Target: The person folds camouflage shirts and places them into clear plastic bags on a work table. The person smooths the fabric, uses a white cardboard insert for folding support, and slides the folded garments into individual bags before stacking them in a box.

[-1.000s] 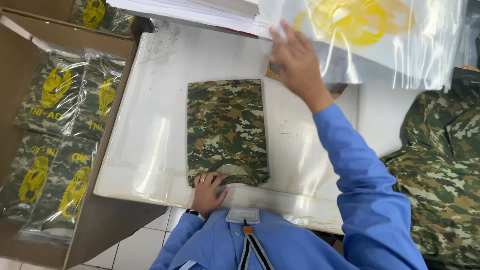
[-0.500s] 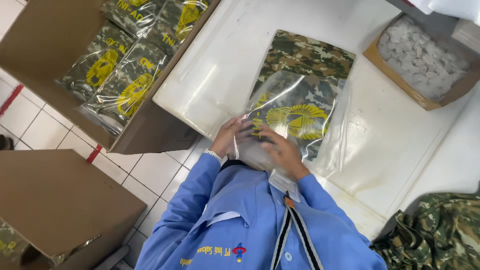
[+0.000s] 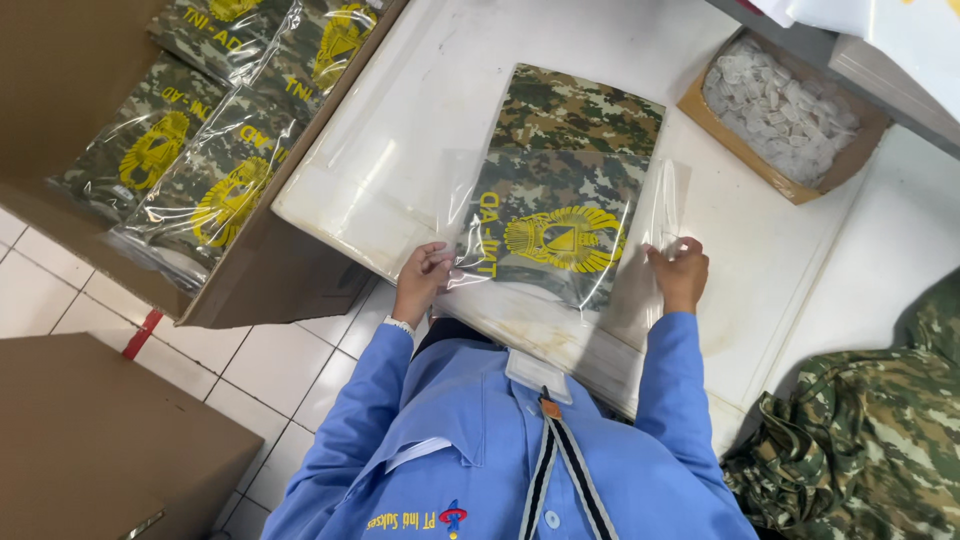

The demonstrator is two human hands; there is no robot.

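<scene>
A folded camouflage garment [image 3: 580, 125] lies on the white table [image 3: 420, 110] in front of me. A clear plastic bag with a yellow emblem [image 3: 560, 240] is drawn over its near half. My left hand [image 3: 422, 280] grips the bag's near left corner. My right hand [image 3: 680, 272] grips the bag's near right edge. Both hands hold the bag's mouth stretched wide, at the table's front edge, just above my blue shirt.
An open cardboard box [image 3: 290, 270] at the left holds several bagged camouflage garments [image 3: 215, 175]. A small box of white packets [image 3: 775, 105] sits at the back right. Loose camouflage clothes [image 3: 870, 440] are piled at the right. Another closed box [image 3: 90, 440] stands at lower left on the tiled floor.
My hands have moved apart from the bag's middle to its two near corners, spreading it wide over the garment. A second ago my right hand was reaching up to the stacked bags.
</scene>
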